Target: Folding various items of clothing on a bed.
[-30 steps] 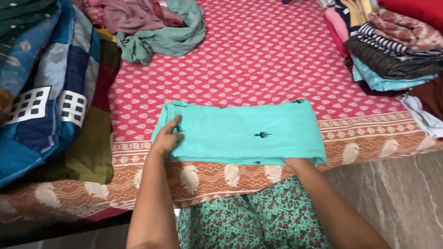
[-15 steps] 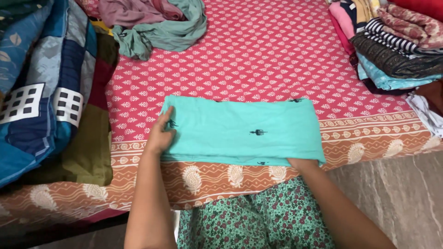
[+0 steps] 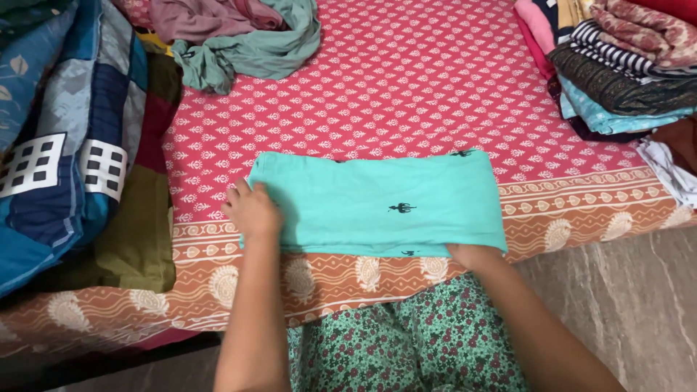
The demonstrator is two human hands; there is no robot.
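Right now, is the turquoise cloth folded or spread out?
Folded. The turquoise cloth lies as a neat flat rectangle on the red bedsheet; left hand presses one end, right hand is under the near edge.

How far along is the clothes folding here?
Done: a folded stack sits at the bed's right. In hand: the turquoise garment, folded into a strip, left hand on its left end, right hand under its right corner. Left: the crumpled clothes behind.

We see a turquoise cloth point(image 3: 377, 203) with small black motifs on a pink bedsheet point(image 3: 406, 94) printed with white sprigs, its border orange with cream paisleys. A blue patchwork quilt point(image 3: 58, 145) lies beside an olive cloth point(image 3: 138, 239). Sage green and mauve garments point(image 3: 239, 36) are heaped; a stack point(image 3: 624, 72) shows stripes, teal, and pink. Our clothing point(image 3: 414, 341) is green with maroon flowers.
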